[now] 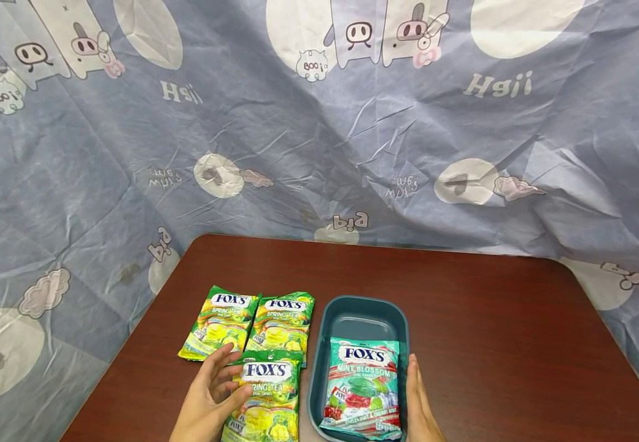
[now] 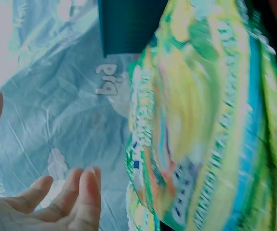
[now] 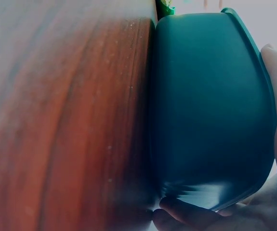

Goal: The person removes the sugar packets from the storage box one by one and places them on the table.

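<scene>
The left hand (image 1: 214, 393) is beside the front yellow-green candy bag (image 1: 266, 405), marked Fox's Spring Tea, its fingers loosely bent. The left wrist view shows the fingers (image 2: 87, 197) apart from that bag. Two more Spring Tea bags (image 1: 222, 325) (image 1: 282, 322) lie side by side behind it. To the right stands a dark teal plastic box (image 1: 360, 302) with a mint-green Fox's Mint Blossom bag (image 1: 360, 393) inside. My right hand (image 1: 423, 405) rests along the box's right wall, fingers fairly straight. Its thumb (image 3: 275, 67) lies by the rim in the right wrist view.
A brown wooden table (image 1: 496, 331) with rounded corners carries everything. Wrinkled blue-grey cloth (image 1: 297, 141) printed with cartoon figures hangs behind the table and down its left side.
</scene>
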A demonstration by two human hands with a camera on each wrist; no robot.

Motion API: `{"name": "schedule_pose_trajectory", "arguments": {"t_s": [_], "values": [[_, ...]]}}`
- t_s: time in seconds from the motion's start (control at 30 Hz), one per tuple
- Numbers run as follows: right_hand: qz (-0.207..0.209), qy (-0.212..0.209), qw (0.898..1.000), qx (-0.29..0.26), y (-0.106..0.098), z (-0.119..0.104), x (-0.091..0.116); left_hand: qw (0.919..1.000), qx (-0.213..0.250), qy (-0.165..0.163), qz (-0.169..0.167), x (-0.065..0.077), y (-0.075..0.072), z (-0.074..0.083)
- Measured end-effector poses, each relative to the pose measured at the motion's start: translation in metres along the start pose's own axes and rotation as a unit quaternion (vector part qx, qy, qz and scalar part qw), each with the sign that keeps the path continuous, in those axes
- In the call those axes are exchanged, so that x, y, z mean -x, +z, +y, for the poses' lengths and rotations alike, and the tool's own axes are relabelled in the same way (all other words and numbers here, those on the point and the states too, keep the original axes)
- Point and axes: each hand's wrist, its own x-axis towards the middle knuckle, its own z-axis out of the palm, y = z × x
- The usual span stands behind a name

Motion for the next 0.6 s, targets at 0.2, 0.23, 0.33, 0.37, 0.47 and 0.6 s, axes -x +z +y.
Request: {"name": "schedule_pose_trajectory", "arguments": {"t_s": [0.2, 0.23, 0.33, 0.37, 0.47, 0.6], "values": [[-0.004, 0.019, 1.0, -0.003, 0.0, -0.002, -0.001, 0.9974, 0.049, 0.049, -0.022, 0.0, 0.01, 0.008], [0.0, 0.013, 1.0, -0.003, 0.0, -0.002, 0.0, 0.9962, 0.056, 0.062, -0.025, 0.0, 0.012, 0.009], [0.016, -0.015, 1.0, 0.003, 0.002, 0.001, 0.0, 0.9919, 0.071, 0.099, -0.037, -0.001, 0.017, 0.011], [0.022, -0.028, 0.999, 0.005, 0.003, 0.003, 0.0, 0.9902, 0.075, 0.11, -0.042, -0.002, 0.018, 0.012], [0.038, -0.056, 0.998, 0.014, 0.004, 0.005, 0.001, 0.9872, 0.085, 0.124, -0.055, -0.002, 0.023, 0.015], [0.038, -0.05, 0.998, 0.015, 0.004, 0.006, 0.001, 0.9846, 0.101, 0.125, -0.069, -0.001, 0.031, 0.021]]}}
